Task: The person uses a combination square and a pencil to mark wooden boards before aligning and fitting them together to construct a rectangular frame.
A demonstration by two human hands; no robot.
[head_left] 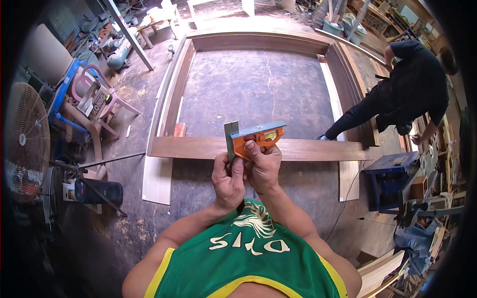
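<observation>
An orange combination square head [258, 141] with a small level vial and a metal blade is held up in front of my chest. My left hand [229, 181] is closed on its lower left side, by the upright metal blade. Fingers of my right hand [264, 166] pinch the orange body from below. Just behind the tool lies the near board of a large brown wooden frame [198, 147], which rests on pale boards [158, 181] on the floor.
Another person [412, 82] in dark clothes leans at the frame's right side, one foot inside it. At left stand a fan [27, 139], a pink chair [117, 102] and a black container [99, 191]. A blue stand [390, 171] and a cable are at right.
</observation>
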